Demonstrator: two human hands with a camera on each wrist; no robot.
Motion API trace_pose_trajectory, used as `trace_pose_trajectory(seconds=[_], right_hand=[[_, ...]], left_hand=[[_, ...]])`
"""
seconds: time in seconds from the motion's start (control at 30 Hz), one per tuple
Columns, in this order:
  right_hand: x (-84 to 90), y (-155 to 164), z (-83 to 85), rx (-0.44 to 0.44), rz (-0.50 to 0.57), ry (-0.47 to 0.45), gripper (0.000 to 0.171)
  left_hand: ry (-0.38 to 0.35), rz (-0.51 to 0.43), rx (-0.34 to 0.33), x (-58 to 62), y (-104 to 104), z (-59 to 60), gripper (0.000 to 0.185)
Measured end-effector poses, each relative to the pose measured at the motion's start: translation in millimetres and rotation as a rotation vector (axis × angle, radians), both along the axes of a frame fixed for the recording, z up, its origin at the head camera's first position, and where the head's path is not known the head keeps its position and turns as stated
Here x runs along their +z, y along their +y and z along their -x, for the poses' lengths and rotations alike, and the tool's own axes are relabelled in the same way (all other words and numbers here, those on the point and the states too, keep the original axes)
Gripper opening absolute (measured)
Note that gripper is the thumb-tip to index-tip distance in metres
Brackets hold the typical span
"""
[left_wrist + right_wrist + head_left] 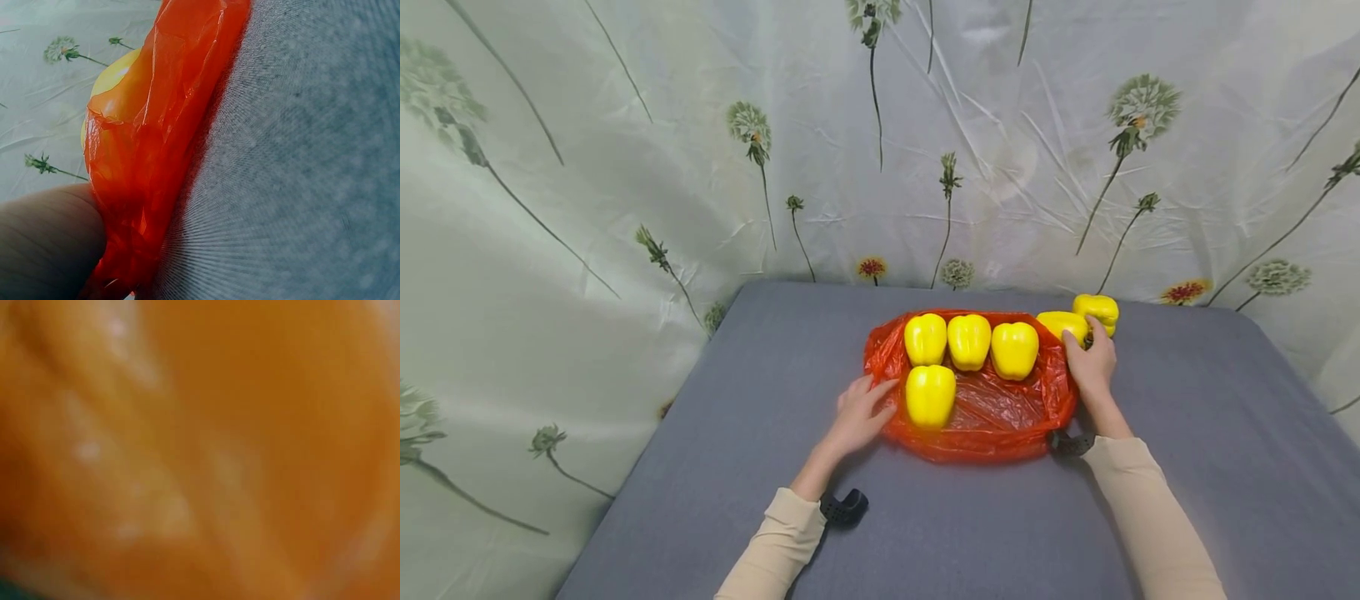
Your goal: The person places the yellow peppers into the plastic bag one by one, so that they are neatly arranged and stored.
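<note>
A red plastic bag [985, 442] lies spread open on the grey table. Inside it several yellow bell peppers stand upright, three in a back row and one bell pepper [930, 397] at the front left. My left hand [857, 417] rests at the bag's left side, fingers spread and holding nothing; in the left wrist view a finger [50, 240] is beside the red film [156, 125]. At the bag's back right corner my right hand [1092, 367] grips a bell pepper [1060, 323] lying on its side. Another bell pepper [1099, 308] sits just behind these fingers. The right wrist view is an orange blur.
The grey table [752, 358] reaches back to a pale curtain [820, 142] with a dandelion print, which also hangs along the left side. Dark bands [846, 508] are on both wrists.
</note>
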State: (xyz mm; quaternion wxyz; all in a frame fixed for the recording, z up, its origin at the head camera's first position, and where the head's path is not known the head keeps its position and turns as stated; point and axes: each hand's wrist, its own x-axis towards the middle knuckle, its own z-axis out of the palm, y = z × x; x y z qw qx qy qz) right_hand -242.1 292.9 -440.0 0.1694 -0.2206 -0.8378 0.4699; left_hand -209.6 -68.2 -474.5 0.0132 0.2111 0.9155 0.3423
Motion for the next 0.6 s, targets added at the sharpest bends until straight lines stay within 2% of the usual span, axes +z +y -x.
trace_pose_trajectory(seconds=[0.3,0.6], right_hand=[[2.7,6,-8.2,-0.028,0.085,0.003,0.054],[4.6,15,-20.7,-0.011,0.037,-0.067,0.053]], left_hand=[[-0.008,0.023,0.006,-0.7,0,2.0,0.045],[-0.015,0.024,0.008,1.9,0,1.7,0.045]])
